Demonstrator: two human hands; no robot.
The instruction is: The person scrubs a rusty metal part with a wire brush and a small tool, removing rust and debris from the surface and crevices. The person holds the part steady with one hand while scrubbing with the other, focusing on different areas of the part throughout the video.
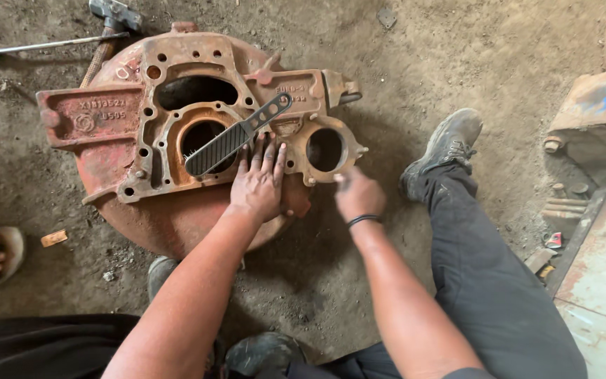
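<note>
A: Rusty red cast-iron housing [177,140] lies flat on the dirt floor [422,56], a black wire brush [233,137] resting across its round bore.

B: And the hands?

A: Left hand [259,184] is spread flat on the casting, fingers wide, holding nothing. Right hand [358,195] is curled just beside its edge; whether it grips anything I can't tell. Rust covers most of the surface, so brushing looks barely begun.

Left hand [259,184]: palm down, fingers [264,151] spread and extended forward, forearm straight. Right hand [357,194]: loosely curled into a fist, dark band at the wrist, forearm angled inward. Hands lie near each other, apart.
</note>
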